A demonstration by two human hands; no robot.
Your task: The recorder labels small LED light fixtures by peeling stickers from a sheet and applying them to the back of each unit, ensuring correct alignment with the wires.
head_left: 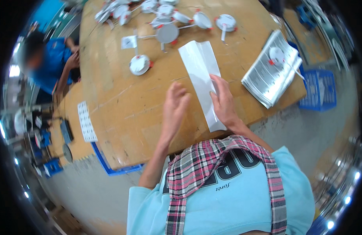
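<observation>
A long white glossy sheet (199, 78), creased lengthwise, lies slantwise in front of me on the wooden table. My right hand (224, 100) grips its right edge between thumb and fingers. To the left of the sheet, and apart from it, my left hand (176, 103) is raised with curled fingers; motion blurs them, and nothing can be made out in them. Left of the sheet's upper end is a round white disc-shaped fixture (140, 64) with red clips and a wire leading to a small white label (129, 42). Another such disc (167, 33) sits farther back.
Several similar discs crowd the far side of the table (118, 90). On the right, a stack of printed sheets (267, 74) has a disc (276, 56) on top. A blue basket (317, 90) stands beyond the right edge. A sticker sheet (87, 121) lies left, near a person in blue (51, 62).
</observation>
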